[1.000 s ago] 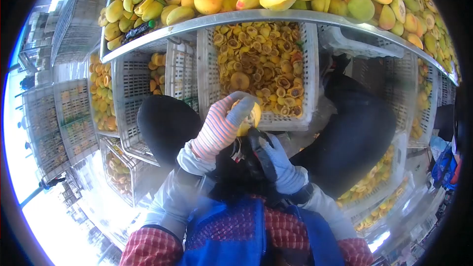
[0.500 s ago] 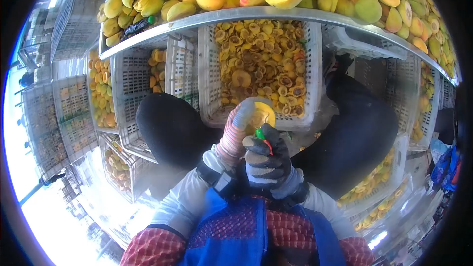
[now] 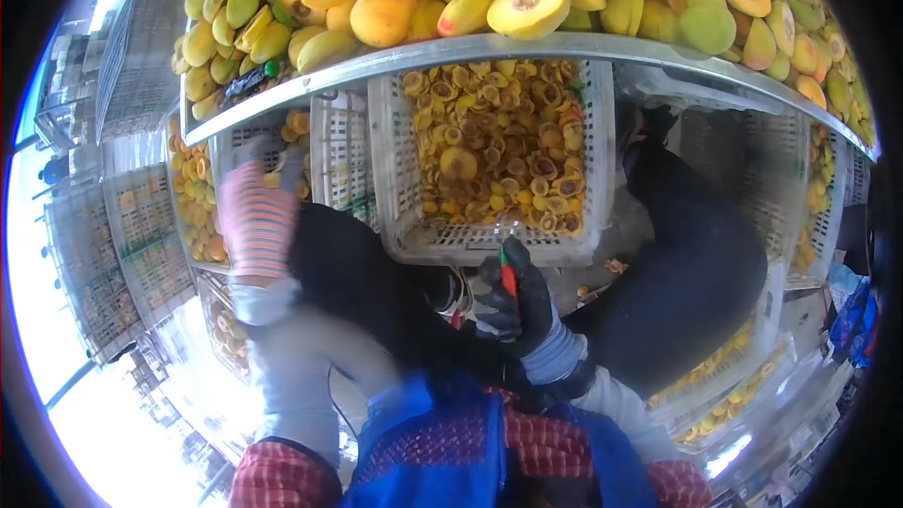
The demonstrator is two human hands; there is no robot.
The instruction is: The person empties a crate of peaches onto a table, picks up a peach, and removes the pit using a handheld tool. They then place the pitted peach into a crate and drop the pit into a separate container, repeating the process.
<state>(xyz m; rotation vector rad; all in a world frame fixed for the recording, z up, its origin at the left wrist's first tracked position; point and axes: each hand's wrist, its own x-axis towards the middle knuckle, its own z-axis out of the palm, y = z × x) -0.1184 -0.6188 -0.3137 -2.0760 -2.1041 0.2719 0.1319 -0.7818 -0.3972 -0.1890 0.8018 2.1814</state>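
Observation:
My left hand (image 3: pixel 258 216), in a striped glove with grey fingertips, reaches over the left crate (image 3: pixel 229 143), beside my knee. Its fingers are smeared by motion, and I cannot make out whether a fruit is in them. In my right hand (image 3: pixel 515 296), gloved in dark grey, is a pitting tool (image 3: pixel 508 275) with a red and green handle. Its metal tip points away from me, over the near rim of the middle crate (image 3: pixel 400 160). Cut peach pieces and scraps (image 3: pixel 499 141) with brown hollows lie in that crate.
A metal-edged table (image 3: pixel 451 52) across the front bears heaped peaches (image 3: pixel 386 14), some halved with pits showing. A dark object with a green end (image 3: pixel 249 83) lies among them at left. Crates of fruit stand on both sides. My knees (image 3: pixel 696 273) flank the middle crate.
My left hand has moved from in front of me to the left crate, with the peach half gone from between my hands. My right hand still holds the tool, its metal tip now exposed.

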